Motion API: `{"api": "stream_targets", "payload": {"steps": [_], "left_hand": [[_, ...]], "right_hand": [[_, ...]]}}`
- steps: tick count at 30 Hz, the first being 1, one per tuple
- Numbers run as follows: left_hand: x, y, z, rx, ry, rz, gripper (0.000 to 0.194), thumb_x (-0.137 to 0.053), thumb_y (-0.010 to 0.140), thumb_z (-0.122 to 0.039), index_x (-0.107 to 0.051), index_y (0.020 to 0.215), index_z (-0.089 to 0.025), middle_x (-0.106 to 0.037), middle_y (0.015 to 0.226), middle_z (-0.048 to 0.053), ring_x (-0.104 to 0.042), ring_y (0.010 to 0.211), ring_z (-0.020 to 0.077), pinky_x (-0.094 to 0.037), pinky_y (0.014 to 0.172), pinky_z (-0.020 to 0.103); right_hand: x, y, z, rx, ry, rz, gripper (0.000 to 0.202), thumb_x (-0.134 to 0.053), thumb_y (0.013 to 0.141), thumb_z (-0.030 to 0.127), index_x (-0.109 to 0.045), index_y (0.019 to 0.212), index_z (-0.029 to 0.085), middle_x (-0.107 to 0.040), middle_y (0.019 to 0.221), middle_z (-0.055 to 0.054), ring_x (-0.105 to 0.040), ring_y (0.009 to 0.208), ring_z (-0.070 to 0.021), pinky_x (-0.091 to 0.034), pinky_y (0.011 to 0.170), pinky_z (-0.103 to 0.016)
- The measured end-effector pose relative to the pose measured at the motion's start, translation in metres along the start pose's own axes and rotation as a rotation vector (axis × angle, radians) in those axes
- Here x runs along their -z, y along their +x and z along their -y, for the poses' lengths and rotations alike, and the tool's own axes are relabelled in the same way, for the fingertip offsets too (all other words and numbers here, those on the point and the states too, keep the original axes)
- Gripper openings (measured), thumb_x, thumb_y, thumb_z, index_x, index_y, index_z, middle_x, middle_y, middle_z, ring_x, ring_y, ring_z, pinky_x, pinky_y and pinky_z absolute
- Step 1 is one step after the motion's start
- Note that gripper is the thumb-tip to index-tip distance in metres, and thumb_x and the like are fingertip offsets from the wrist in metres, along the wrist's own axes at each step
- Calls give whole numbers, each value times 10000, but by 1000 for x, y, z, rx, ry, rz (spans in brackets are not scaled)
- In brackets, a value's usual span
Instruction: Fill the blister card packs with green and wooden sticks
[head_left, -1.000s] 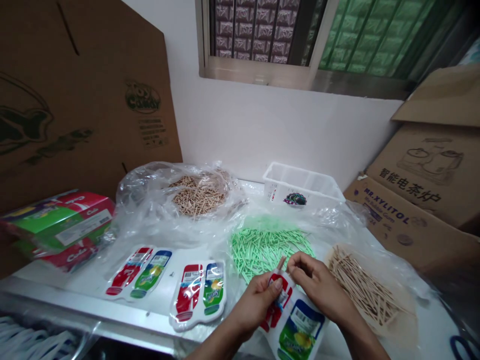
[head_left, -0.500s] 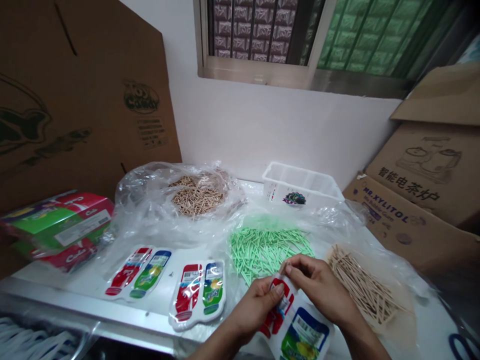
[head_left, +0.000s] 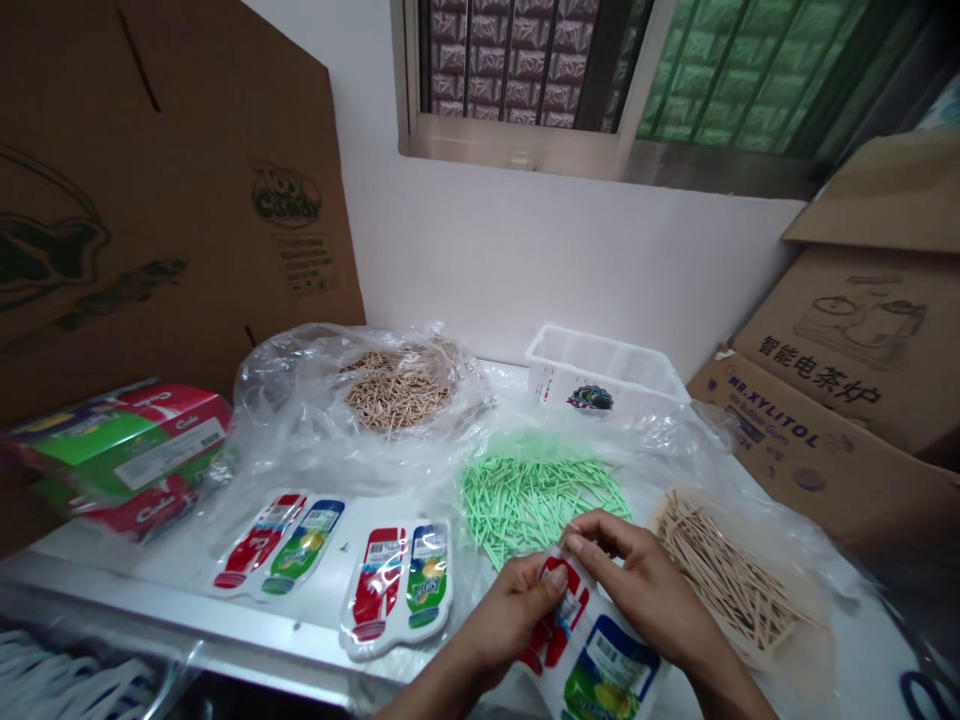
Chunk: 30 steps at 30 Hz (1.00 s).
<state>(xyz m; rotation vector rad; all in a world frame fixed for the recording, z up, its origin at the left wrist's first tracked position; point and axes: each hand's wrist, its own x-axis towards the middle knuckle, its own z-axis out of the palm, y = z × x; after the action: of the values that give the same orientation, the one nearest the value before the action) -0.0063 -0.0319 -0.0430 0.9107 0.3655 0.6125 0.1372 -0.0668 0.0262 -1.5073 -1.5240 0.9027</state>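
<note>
A printed packet [head_left: 611, 668] with a red bottle and a green-and-blue bottle on it is held at the lower middle right. My left hand [head_left: 525, 610] pinches its left side, thumb over the red print. At its top edge the fingers of my right hand [head_left: 619, 565] are closed together; whatever lies between those fingertips is too small to make out. Green sticks [head_left: 540, 500] lie piled just behind my hands. Brown sticks [head_left: 724, 575] rest on a clear bag to the right. Two similar packets, one [head_left: 401, 590] nearer and one [head_left: 281, 545] farther left, lie flat on the table.
Behind are a plastic bag of brown sticks [head_left: 397, 400] and a white basket [head_left: 600, 385]. Red and green boxes [head_left: 150, 450] stand at the left by a large carton [head_left: 187, 200]. More cartons [head_left: 825, 420] line the right. A blue handle [head_left: 926, 695] shows at the lower right.
The fingertips of my right hand have shifted slightly at the packet's top edge. My left hand keeps its hold.
</note>
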Motion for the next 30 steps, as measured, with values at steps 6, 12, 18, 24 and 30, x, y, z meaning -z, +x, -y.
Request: {"api": "stream_targets", "payload": {"steps": [6, 12, 18, 24, 30], "left_hand": [[2, -1, 1, -14, 21, 1, 413, -593, 775, -493, -629, 898, -101, -595, 671, 48, -498, 513, 86, -370, 491, 182], [6, -2, 1, -20, 80, -51, 420, -590, 761, -522, -594, 832, -108, -524, 619, 6, -437, 461, 60, -321, 447, 166], [14, -7, -9, -67, 224, -93, 407, -572, 771, -529, -570, 844, -129, -493, 613, -16, -429, 501, 67, -335, 486, 174], [25, -22, -34, -234, 324, -133, 292, -577, 818, -401, -644, 934, -142, -603, 843, 42, -533, 754, 128, -412, 685, 226], [42, -36, -43, -277, 299, -165, 507, -690, 728, -361, -554, 1184, -185, -628, 1025, 75, -575, 934, 200, -433, 820, 301]], "right_hand": [[1, -1, 3, -2, -129, -25, 131, -484, 824, 277, -550, 734, 206, -581, 694, 23, -531, 674, -136, -396, 616, -221], [3, -3, 5, -11, -256, 0, 115, -465, 825, 240, -524, 730, 213, -558, 655, 42, -516, 627, -121, -376, 574, -214], [9, -10, 2, -45, -88, 39, 377, -547, 820, 411, -487, 1160, 259, -632, 970, -11, -588, 881, -170, -448, 785, -265], [17, -14, -17, -72, -61, 135, 430, -574, 808, 441, -525, 1195, 263, -635, 1028, -26, -584, 926, -197, -455, 835, -298], [-1, -9, -25, 101, -151, 94, 302, -472, 875, 412, -690, 987, 237, -670, 878, -33, -591, 862, -206, -471, 788, -272]]}}
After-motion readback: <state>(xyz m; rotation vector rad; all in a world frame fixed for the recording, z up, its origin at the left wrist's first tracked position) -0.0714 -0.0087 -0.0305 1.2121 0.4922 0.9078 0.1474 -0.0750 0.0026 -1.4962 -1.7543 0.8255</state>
